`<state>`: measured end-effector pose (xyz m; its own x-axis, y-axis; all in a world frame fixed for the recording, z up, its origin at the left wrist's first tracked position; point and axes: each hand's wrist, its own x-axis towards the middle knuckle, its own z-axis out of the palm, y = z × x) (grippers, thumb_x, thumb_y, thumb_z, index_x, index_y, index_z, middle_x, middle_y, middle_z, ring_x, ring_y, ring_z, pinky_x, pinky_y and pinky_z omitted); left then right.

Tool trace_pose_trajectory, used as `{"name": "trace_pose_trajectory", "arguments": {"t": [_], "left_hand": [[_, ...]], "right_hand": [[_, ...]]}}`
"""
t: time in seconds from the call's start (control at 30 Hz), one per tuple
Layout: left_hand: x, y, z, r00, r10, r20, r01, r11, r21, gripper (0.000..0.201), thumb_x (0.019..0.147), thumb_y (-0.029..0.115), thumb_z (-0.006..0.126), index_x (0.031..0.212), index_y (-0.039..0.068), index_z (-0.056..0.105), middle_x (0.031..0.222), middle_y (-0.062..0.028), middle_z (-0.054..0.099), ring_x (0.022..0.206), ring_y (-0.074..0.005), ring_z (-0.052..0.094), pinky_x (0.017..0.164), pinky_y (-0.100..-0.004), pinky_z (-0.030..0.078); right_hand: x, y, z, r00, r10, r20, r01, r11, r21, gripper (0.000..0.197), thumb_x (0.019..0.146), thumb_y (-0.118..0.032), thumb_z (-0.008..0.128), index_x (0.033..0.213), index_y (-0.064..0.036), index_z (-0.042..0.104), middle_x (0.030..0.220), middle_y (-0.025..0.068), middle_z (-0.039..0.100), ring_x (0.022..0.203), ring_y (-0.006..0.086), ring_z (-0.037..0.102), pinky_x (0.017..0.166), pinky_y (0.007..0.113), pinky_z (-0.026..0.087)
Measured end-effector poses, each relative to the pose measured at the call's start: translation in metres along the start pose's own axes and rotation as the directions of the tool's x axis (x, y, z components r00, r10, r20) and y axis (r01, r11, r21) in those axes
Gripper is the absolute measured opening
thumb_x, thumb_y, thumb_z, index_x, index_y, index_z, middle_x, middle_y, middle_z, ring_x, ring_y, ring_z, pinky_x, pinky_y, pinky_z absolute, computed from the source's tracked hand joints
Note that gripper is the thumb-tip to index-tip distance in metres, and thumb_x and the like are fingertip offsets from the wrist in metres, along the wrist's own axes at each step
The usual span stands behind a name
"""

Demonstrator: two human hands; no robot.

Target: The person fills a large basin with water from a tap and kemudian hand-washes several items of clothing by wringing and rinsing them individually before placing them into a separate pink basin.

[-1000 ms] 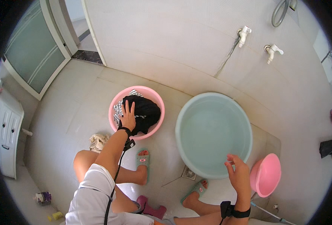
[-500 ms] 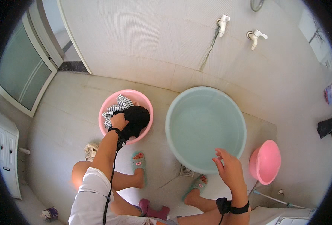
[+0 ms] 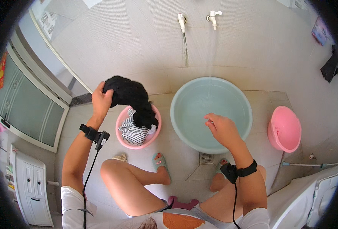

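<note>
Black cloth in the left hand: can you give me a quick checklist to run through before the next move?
1. Left hand grips the black cloth: ok, fingers closed on its upper end.
2. Black cloth clear of the striped cloth: cannot tell; its lower end overlaps the striped cloth in this view.
3. Right hand free: ok, nothing in it, and it hovers over the blue-green tub.
4. Right-hand tap shut: not ok, a thin stream falls from it into the tub.
5. Floor drain uncovered: ok, its grate shows by the tub's near rim.
</note>
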<state>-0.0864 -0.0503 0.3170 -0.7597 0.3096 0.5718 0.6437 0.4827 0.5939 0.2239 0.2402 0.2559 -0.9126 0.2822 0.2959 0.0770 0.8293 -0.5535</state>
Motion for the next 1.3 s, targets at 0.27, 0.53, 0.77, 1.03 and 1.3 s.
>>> {"name": "trace_pose_trajectory", "arguments": {"t": [0.27, 0.53, 0.77, 1.03, 1.3], "left_hand": [[0.035, 0.123, 0.026, 0.998, 0.057, -0.011, -0.057, 0.988, -0.143, 0.023, 0.074, 0.016, 0.055, 0.082, -0.005, 0.055, 0.063, -0.0182, 0.055, 0.058, -0.0202, 0.052, 0.057, -0.0343, 0.043], [-0.037, 0.110, 0.190, 0.937, -0.036, 0.348, 0.088, 0.987, -0.135, 0.032, 0.076, 0.022, 0.057, 0.091, -0.007, 0.057, 0.085, -0.0267, 0.060, 0.081, -0.0373, 0.060, 0.074, -0.0417, 0.046], [-0.137, 0.073, 0.292, 0.720, 0.109, 0.685, 0.013, 0.985, -0.169, 0.032, 0.075, 0.004, 0.057, 0.106, 0.004, 0.052, 0.089, -0.0165, 0.059, 0.086, -0.0270, 0.058, 0.078, -0.0359, 0.045], [-0.146, 0.007, 0.298, 0.354, 0.056, 0.934, -0.182, 0.983, 0.010, 0.037, 0.075, 0.013, 0.051, 0.110, 0.004, 0.060, 0.100, -0.0208, 0.063, 0.095, -0.0340, 0.058, 0.083, -0.0376, 0.046], [-0.035, -0.038, 0.168, 0.428, -0.011, 0.904, -0.056, 0.998, 0.038, 0.033, 0.081, 0.014, 0.057, 0.112, 0.003, 0.058, 0.096, -0.0164, 0.066, 0.083, -0.0251, 0.064, 0.074, -0.0332, 0.050]], "right_hand": [[-0.005, 0.020, -0.009, 0.963, 0.110, -0.245, -0.129, 0.990, -0.061, 0.017, 0.085, -0.016, 0.056, 0.100, -0.0086, 0.057, 0.079, 0.0133, 0.065, 0.070, 0.0332, 0.062, 0.060, 0.043, 0.048], [-0.010, 0.047, -0.030, 0.839, 0.252, -0.482, -0.303, 0.953, -0.029, 0.015, 0.085, -0.020, 0.056, 0.096, -0.0101, 0.059, 0.073, 0.0123, 0.065, 0.068, 0.0336, 0.061, 0.060, 0.044, 0.047], [-0.016, 0.063, -0.038, 0.832, 0.337, -0.440, -0.358, 0.933, 0.038, 0.015, 0.085, -0.020, 0.055, 0.093, -0.0083, 0.060, 0.078, 0.0139, 0.065, 0.075, 0.0332, 0.062, 0.065, 0.044, 0.047], [-0.008, 0.060, -0.038, 0.855, 0.379, -0.354, -0.395, 0.918, 0.029, 0.015, 0.085, -0.018, 0.055, 0.094, -0.0074, 0.060, 0.082, 0.0150, 0.065, 0.078, 0.0339, 0.061, 0.068, 0.044, 0.047], [-0.004, 0.059, -0.023, 0.894, 0.312, -0.323, -0.346, 0.937, -0.051, 0.014, 0.085, -0.018, 0.056, 0.093, -0.0076, 0.060, 0.081, 0.0147, 0.064, 0.077, 0.0340, 0.061, 0.066, 0.043, 0.047]]}}
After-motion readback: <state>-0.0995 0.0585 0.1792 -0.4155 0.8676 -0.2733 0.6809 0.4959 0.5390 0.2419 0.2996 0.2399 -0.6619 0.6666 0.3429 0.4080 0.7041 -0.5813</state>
